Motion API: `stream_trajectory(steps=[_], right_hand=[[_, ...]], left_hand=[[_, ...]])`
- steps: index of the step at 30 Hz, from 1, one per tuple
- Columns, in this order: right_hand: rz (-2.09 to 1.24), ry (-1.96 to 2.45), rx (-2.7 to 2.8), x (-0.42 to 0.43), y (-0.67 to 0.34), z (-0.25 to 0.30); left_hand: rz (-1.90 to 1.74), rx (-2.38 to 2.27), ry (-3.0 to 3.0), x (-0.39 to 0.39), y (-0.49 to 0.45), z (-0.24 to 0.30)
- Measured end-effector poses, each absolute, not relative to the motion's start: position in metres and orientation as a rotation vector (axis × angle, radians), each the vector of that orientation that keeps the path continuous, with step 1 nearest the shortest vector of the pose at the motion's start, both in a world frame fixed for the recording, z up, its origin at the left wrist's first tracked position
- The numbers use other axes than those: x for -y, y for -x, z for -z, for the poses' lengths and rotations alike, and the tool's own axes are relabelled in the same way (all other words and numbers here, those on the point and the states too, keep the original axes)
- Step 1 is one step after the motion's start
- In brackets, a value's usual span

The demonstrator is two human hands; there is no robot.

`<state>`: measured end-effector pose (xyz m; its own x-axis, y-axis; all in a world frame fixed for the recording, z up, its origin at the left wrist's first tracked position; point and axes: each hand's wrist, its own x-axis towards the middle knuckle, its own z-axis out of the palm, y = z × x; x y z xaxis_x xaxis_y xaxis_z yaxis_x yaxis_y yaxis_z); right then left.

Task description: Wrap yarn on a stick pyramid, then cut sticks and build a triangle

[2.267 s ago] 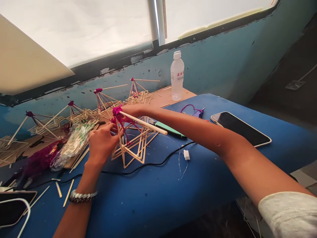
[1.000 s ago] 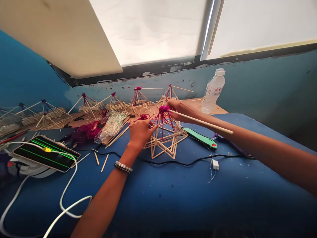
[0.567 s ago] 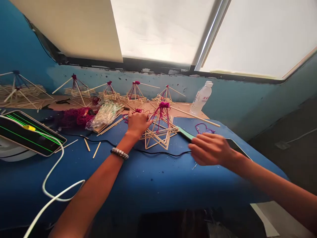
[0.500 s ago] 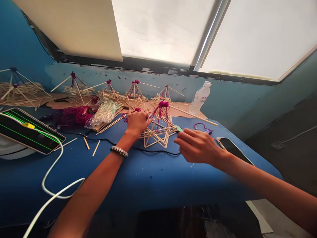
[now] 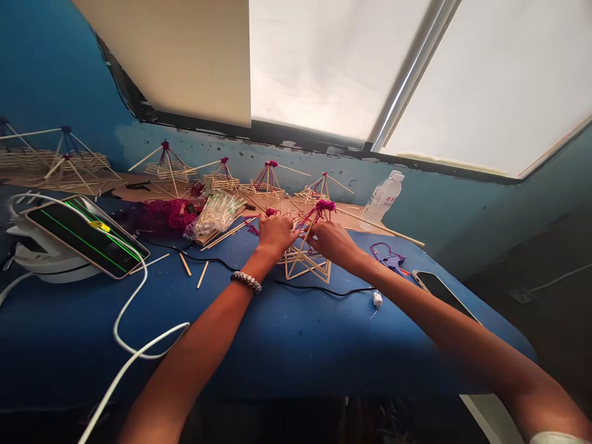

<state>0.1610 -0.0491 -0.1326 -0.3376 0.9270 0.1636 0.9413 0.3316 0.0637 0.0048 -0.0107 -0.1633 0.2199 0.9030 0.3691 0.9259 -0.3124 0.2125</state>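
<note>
A star-shaped frame of thin wooden sticks (image 5: 309, 271) stands on the blue table, with uprights rising to a knot of magenta yarn (image 5: 325, 206). My left hand (image 5: 276, 235) is at the frame's left side, fingers curled closed. My right hand (image 5: 337, 242) reaches in front of the uprights, its fingers pinched close to my left fingertips. Magenta strands hang between the knot and both hands. What either pinch holds is hidden behind the fingers. One long stick (image 5: 382, 227) juts from the knot to the right.
Similar stick frames (image 5: 268, 185) line the wall. Left of my hands lie magenta yarn (image 5: 171, 216) and a plastic bag of sticks (image 5: 217, 214). To the right are a water bottle (image 5: 383, 198), a purple-blue object (image 5: 392, 260), a phone (image 5: 444, 293) and a white clump (image 5: 377, 300). A black cord (image 5: 319, 290) crosses the table.
My right hand has moved left and inward from the frame's right side to meet my left hand. The green thing by its fingers is out of sight. The view has shifted leftward.
</note>
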Motion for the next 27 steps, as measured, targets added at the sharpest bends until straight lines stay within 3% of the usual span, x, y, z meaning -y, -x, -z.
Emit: stream_trajectory(steps=[4,10,27], right_hand=[[-0.087,1.622,2.298,0.04,-0.162,0.141],[-0.301,1.516,2.112,0.03,-0.158,0.151],[-0.006,1.879,2.251,0.036,-0.151,0.146]], left_hand=[[0.669,1.802,2.444,0.012,-0.004,0.162],[0.686,1.824,2.461,0.013,-0.002,0.161],[0.638,1.961,2.766,0.008,0.029,0.153]])
